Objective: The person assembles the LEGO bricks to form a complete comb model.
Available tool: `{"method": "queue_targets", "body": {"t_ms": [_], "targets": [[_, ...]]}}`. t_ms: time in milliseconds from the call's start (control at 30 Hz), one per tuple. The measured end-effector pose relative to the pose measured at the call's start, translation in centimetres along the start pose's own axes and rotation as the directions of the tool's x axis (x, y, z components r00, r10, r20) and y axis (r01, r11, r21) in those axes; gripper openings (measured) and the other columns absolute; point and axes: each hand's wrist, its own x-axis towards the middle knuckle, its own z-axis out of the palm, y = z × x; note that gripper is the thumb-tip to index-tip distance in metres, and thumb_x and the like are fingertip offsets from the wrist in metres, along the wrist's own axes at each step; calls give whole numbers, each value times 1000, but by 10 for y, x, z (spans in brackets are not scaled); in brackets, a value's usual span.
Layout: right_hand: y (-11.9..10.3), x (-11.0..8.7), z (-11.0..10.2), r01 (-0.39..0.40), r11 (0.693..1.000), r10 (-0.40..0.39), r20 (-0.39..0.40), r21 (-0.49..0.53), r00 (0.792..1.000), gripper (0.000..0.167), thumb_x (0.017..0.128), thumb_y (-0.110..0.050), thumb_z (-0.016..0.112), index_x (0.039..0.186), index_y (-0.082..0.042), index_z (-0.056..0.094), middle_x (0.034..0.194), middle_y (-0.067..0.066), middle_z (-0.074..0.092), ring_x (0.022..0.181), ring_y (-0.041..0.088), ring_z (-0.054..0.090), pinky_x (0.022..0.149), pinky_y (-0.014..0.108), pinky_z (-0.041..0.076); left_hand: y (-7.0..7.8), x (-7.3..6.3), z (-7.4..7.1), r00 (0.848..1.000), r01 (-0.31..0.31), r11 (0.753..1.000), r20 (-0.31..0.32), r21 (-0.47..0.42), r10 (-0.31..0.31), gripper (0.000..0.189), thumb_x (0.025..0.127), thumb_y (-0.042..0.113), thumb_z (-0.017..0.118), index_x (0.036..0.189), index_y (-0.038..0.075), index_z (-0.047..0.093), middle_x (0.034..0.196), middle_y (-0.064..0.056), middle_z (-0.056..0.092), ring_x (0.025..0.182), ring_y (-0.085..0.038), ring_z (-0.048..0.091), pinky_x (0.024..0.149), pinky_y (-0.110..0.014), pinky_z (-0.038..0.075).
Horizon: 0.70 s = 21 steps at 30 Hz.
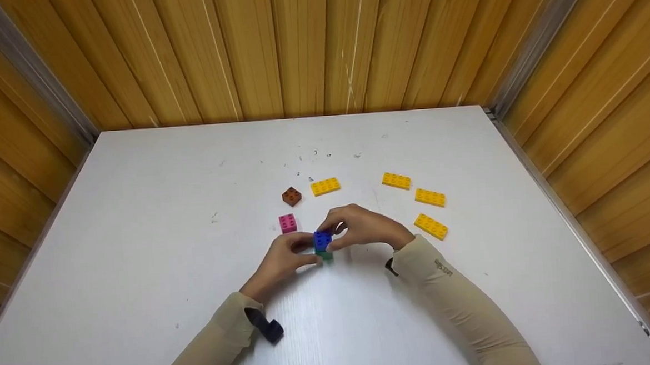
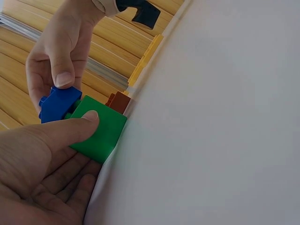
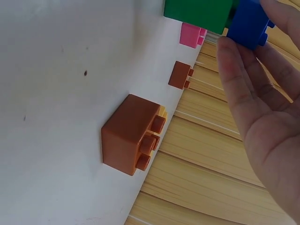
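My left hand (image 1: 281, 258) grips a green brick (image 2: 105, 131) between thumb and fingers, its base right at the tabletop. Over the green brick's studs, my right hand (image 1: 363, 225) pinches a blue brick (image 2: 60, 104). The blue one sits slightly askew in the left wrist view, and green studs show between the two. Just beyond the left fingers stands a pink brick (image 1: 287, 223). A brown brick (image 3: 129, 136) stands on the table in the right wrist view, apart from that hand; the right hand hides it in the head view.
Another brown brick (image 1: 292, 196) lies farther back beside a flat yellow brick (image 1: 325, 186). Three more flat yellow bricks, one of them this yellow brick (image 1: 430, 197), lie to the right. Wood-patterned walls (image 1: 301, 50) border the white table (image 1: 154, 213) at the back and sides.
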Motion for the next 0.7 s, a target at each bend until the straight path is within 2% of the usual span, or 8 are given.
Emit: {"method": "queue_targets", "body": {"t_ms": [200,433,500,700], "targets": [[-1,1,1,-14,1000,14,-5,-1,1000,33,83,-17,75,113,-4,69,105,8,66,97,22,65,89,35,56,-1,0,0,999,-51,999,-12,9,51,40,79,8,78,117,4,67,115,-12,69,109,-25,64,101,-40,49],[-2,1,0,-16,1000,16,-10,11,1000,29,82,-16,76,108,-4,69,105,9,66,98,23,65,88,34,56,-1,1,0,999,-47,999,-19,-8,46,40,78,6,78,116,3,67,113,-13,69,108,-26,64,101,-42,48],[-2,1,0,-23,1000,23,-9,13,1000,29,82,-16,77,108,-5,69,105,9,66,98,23,65,88,35,56,8,-3,-1,998,-54,999,-15,-5,54,39,78,3,77,116,0,66,113,-16,69,108,-29,64,100,-44,48],[-1,2,1,-45,999,45,-7,19,999,30,81,-16,78,107,-5,70,104,7,67,96,20,66,88,34,56,3,-1,-1,999,-36,999,-6,11,36,41,78,10,79,117,6,67,113,-10,70,106,-23,64,101,-41,48]]}}
